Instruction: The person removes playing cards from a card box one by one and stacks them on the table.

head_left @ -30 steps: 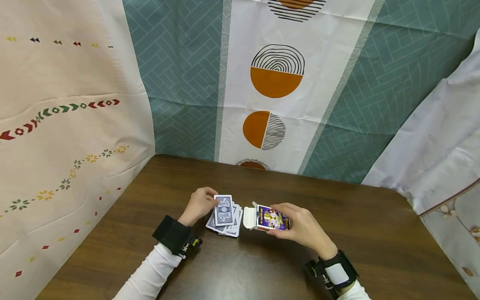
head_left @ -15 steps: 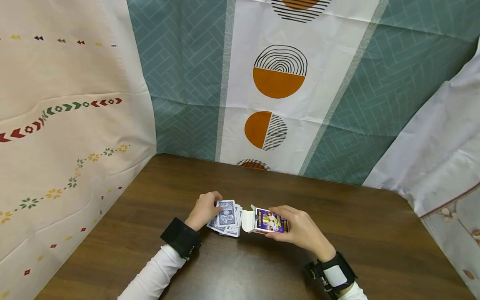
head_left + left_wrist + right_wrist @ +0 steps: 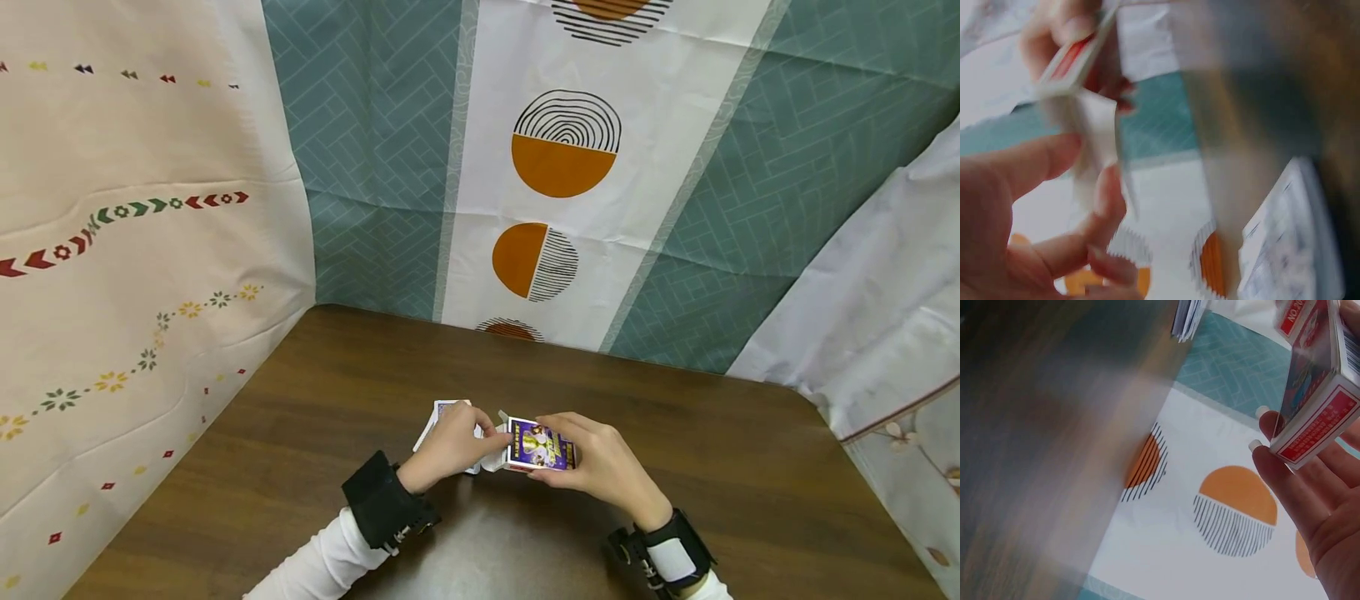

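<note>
My right hand (image 3: 600, 454) grips a purple playing-card box (image 3: 540, 446) by its sides, fingers along the far edge and thumb along the near one. The right wrist view shows the box's red-and-white end and side (image 3: 1319, 419) above the fingers. Its open end faces left. There, my left hand (image 3: 453, 442) has thumb and forefinger on either side of the white lid flap (image 3: 1099, 122), pinching it. Under and behind the left hand lies a loose pile of blue-backed playing cards (image 3: 1285, 250), mostly hidden in the head view.
The brown wooden table (image 3: 360, 358) extends around both hands. Behind it hangs a teal and white patterned cloth (image 3: 382, 208); pale cloths hang at the left (image 3: 150, 317) and right (image 3: 892, 275). Black camera straps circle both wrists.
My left hand has let go of the top card, laid on the pile, and moved right to the box's flap. The right hand and box have shifted only slightly.
</note>
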Motion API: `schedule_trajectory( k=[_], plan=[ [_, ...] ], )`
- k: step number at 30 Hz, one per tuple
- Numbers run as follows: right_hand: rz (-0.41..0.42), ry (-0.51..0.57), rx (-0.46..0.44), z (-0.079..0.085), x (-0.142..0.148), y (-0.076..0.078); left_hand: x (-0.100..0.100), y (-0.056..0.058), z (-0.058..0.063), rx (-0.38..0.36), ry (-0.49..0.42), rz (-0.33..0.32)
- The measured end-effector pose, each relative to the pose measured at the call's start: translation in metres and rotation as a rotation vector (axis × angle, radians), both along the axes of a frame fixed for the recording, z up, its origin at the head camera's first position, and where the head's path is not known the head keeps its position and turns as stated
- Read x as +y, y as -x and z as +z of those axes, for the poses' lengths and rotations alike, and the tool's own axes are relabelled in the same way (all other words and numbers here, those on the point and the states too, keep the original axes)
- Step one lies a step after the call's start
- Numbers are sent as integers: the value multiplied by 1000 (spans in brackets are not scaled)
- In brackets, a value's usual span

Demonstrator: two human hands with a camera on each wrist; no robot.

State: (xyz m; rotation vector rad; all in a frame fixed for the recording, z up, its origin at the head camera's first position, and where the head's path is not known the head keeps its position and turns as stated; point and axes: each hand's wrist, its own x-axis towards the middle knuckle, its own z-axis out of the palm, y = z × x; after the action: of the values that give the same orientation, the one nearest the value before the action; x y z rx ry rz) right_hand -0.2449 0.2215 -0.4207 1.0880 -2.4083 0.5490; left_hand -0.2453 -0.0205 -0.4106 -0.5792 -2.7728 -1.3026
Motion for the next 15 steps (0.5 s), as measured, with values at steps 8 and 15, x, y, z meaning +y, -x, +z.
schedule_trajectory(
  k=[8, 15],
  plan=[
    [2, 7, -1, -1, 2, -1, 0, 6, -8, -263, -189, -57],
    [-12, 21, -27, 1, 7, 3, -31, 20, 6, -436, -264, -196]
  ],
)
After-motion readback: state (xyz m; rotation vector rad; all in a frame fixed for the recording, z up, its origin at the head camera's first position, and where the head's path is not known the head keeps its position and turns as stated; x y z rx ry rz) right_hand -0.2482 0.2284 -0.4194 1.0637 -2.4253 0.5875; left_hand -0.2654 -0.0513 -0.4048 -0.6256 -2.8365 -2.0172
